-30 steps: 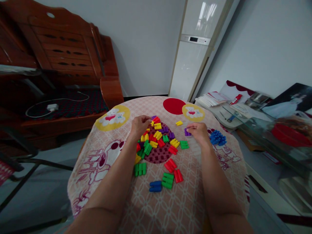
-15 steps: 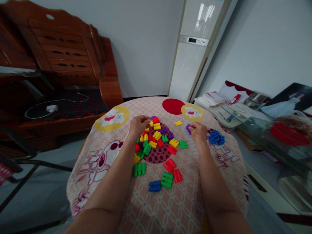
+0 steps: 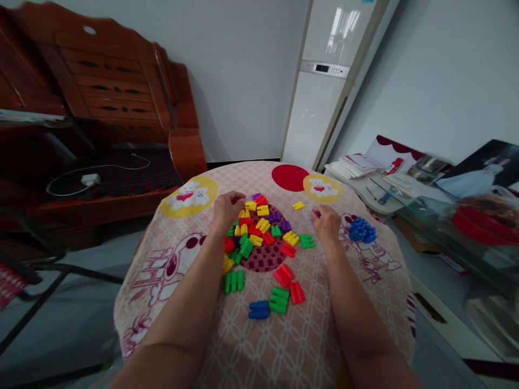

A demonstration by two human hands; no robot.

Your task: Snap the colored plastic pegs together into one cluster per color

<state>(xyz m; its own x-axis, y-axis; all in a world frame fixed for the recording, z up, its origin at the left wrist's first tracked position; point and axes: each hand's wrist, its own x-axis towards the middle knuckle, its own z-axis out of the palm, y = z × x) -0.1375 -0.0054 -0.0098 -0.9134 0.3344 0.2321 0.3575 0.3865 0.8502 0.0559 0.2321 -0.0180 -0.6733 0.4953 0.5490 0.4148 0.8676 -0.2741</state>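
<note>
A heap of small plastic blocks (image 3: 259,232) in red, yellow, green, purple and blue lies in the middle of a round table under a patterned cloth (image 3: 259,324). My left hand (image 3: 227,208) rests curled at the heap's far left edge, its fingertips against the yellow and red pieces. My right hand (image 3: 326,224) is closed around a purple block (image 3: 315,214), of which only a sliver shows at the fingertips. Just right of that hand sits a cluster of joined blue blocks (image 3: 362,229). A single yellow block (image 3: 298,205) lies apart, beyond the heap.
Loose red, green and blue blocks (image 3: 279,300) lie nearer me. A wooden bench (image 3: 105,108) with a white charger stands to the left, a tall white appliance (image 3: 320,86) behind the table, and a cluttered glass-topped table (image 3: 425,200) with papers to the right.
My right hand lifted the purple block off the cloth and closed further over it, shifting slightly left. My left hand has stayed at the heap's edge. The camera drifted a little.
</note>
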